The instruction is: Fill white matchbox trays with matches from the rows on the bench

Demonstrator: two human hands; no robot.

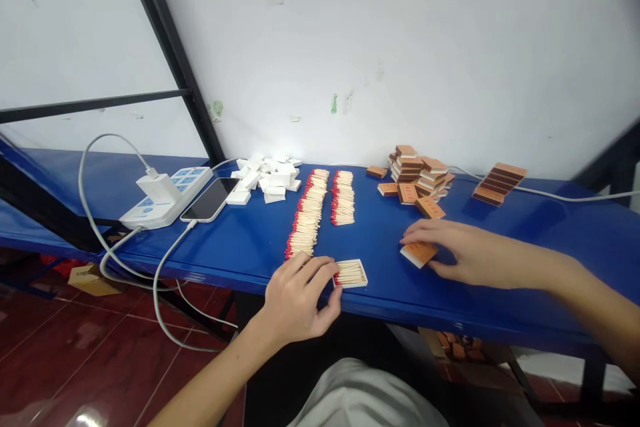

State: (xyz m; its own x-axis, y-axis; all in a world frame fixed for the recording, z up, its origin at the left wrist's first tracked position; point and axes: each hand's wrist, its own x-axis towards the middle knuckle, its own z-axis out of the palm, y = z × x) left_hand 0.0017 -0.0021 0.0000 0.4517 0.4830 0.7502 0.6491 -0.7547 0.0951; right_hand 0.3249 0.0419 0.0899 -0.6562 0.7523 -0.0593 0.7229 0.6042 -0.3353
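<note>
My left hand (299,300) rests at the near edge of the blue table (240,240), its fingertips and thumb pinching the left end of a white inner tray filled with red-tipped matches (351,273). My right hand (463,252) lies on the table to the right, fingers closed over an orange matchbox sleeve (419,253). Two long rows of loose matches (320,207) run away from my left hand toward the wall.
A pile of empty white trays (267,177) lies at the back left, beside a phone (210,200) and a power strip (165,197) with cables hanging off the edge. Stacks of orange matchboxes (417,177) and a fanned row (497,183) sit at the back right.
</note>
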